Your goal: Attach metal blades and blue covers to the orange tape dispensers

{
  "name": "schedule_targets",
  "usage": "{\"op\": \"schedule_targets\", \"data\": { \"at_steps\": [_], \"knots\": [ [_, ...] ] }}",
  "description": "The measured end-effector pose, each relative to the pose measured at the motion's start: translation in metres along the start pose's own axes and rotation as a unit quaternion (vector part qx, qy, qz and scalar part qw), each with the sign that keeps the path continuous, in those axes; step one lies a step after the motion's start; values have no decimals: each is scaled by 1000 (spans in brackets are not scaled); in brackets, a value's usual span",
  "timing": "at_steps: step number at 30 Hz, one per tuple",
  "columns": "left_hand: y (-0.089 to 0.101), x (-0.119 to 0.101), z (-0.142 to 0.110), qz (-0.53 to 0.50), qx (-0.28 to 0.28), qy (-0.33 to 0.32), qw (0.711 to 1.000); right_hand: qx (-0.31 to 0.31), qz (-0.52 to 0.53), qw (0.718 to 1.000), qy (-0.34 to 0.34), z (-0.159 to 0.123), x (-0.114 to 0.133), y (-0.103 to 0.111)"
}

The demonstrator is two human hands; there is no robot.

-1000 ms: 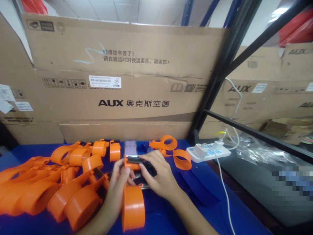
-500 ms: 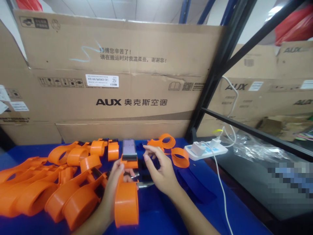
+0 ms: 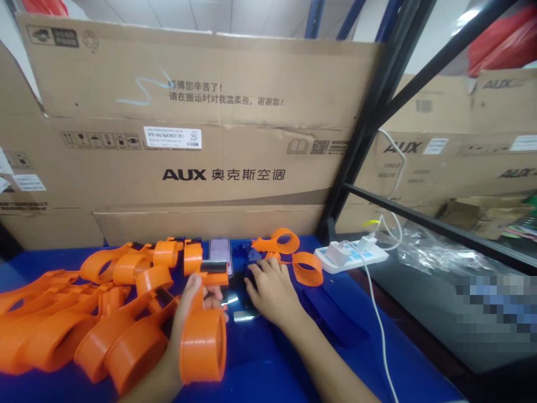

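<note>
My left hand (image 3: 191, 305) is closed round the narrow neck of an orange plastic tape dispenser (image 3: 203, 344). Its wide ring faces down towards me, and a black strip crosses its upper end. Palm down, my right hand (image 3: 271, 288) rests over small dark parts (image 3: 241, 280) on the blue table, fingers apart and bent; their tips are partly hidden. Between the hands lie shiny metal pieces (image 3: 244, 316). Just beyond stands a phone (image 3: 220, 252) with a lit screen.
Many more orange dispensers (image 3: 138, 352) crowd the left side. Two loose orange ring pieces (image 3: 307, 268) lie beyond my right hand. A white power strip (image 3: 350, 254) with cables sits by the black shelf frame (image 3: 361, 129). Behind stands a cardboard wall (image 3: 226, 140).
My right hand has dropped from a raised, loosely curled pose onto the dark parts. My left hand has shifted left with the tape dispenser, away from the phone.
</note>
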State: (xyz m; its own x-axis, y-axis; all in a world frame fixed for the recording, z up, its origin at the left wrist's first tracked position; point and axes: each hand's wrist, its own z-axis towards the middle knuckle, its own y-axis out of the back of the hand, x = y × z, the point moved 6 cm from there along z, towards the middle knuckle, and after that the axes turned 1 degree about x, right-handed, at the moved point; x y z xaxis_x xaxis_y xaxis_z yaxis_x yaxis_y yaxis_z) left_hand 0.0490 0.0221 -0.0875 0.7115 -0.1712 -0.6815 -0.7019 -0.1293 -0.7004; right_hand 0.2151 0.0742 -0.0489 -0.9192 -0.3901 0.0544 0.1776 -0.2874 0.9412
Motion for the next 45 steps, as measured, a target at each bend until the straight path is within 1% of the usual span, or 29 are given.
{"op": "schedule_targets", "data": {
  "at_steps": [5,12,18,24,30,32,35,40,43,45],
  "knots": [
    [2,-1,0,1,-14,-3,1000,18,-18,1000,-9,-1,-1,-6],
    [0,0,1,8,3,-7,1000,21,-8,1000,-7,1,-2,-6],
    [-1,0,2,28,22,-17,999,30,27,998,46,-2,6,-5],
    [0,1,4,37,36,-8,999,27,7,999,26,-3,3,-5],
    [1,-1,9,64,75,-53,994,35,12,999,34,-1,5,-6],
    [1,-1,11,66,83,-55,993,34,16,999,34,-1,5,-5],
    [1,-2,11,67,85,-54,993,27,20,999,36,0,5,-3],
    [-2,-3,8,66,81,-70,992,0,44,999,31,3,2,-1],
    [-3,-3,7,75,84,-75,991,-30,68,997,21,4,-1,0],
    [-4,-3,7,78,85,-81,990,-67,90,994,13,4,-3,5]
  ]
}}
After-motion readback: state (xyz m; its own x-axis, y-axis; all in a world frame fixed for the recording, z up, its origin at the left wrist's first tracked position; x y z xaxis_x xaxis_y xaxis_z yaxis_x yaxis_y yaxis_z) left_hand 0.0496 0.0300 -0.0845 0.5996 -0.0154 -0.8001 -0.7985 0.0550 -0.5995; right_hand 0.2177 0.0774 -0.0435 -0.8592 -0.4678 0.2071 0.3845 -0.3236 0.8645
